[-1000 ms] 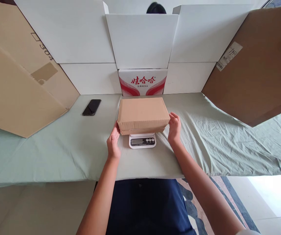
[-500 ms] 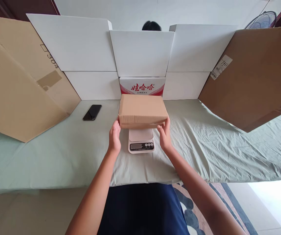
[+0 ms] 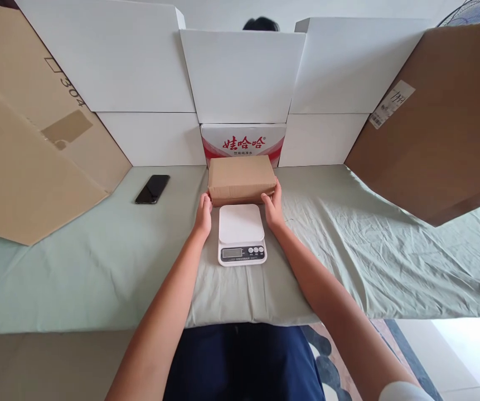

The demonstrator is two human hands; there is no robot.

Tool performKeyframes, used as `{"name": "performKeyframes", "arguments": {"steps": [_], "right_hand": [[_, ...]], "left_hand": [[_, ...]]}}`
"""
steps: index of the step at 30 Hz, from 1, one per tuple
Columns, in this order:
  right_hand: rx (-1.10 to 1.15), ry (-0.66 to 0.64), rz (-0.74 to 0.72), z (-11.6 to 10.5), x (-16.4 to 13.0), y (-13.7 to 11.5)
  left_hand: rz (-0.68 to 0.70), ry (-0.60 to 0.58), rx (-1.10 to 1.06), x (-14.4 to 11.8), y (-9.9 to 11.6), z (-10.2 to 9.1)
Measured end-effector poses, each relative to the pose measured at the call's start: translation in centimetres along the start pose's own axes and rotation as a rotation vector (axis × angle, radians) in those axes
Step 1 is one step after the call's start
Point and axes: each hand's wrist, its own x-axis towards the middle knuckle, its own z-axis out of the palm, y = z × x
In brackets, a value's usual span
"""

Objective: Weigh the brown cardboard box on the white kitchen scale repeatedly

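Note:
A closed brown cardboard box (image 3: 242,178) rests on the green cloth just behind a small white kitchen scale (image 3: 242,234). My left hand (image 3: 204,214) holds the box's near left corner. At the near right corner, my right hand (image 3: 272,205) grips the box. Nothing lies on the scale's top plate; its display and buttons face me.
A black phone (image 3: 153,189) lies to the left on the green-covered table (image 3: 97,267). White boxes (image 3: 242,75) and a red-and-white printed carton (image 3: 243,142) form a wall behind. Large brown cartons lean at left (image 3: 26,150) and right (image 3: 440,122). A person's head shows beyond the wall.
Both hands have carried the brown box off the scale and away from me, setting it down behind the scale against the printed carton. The scale plate is now uncovered.

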Motion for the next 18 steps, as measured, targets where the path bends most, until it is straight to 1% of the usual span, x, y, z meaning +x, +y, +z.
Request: {"name": "performKeyframes", "arguments": {"steps": [9,18], "right_hand": [[-0.024,-0.013,0.046,0.13,0.08,-0.29],[-0.034,-0.021,0.058,-0.02,0.06,0.06]], "left_hand": [[-0.034,0.017,-0.009,0.41,0.24,0.36],[-0.051,0.03,-0.019,0.76,0.31,0.34]]}}
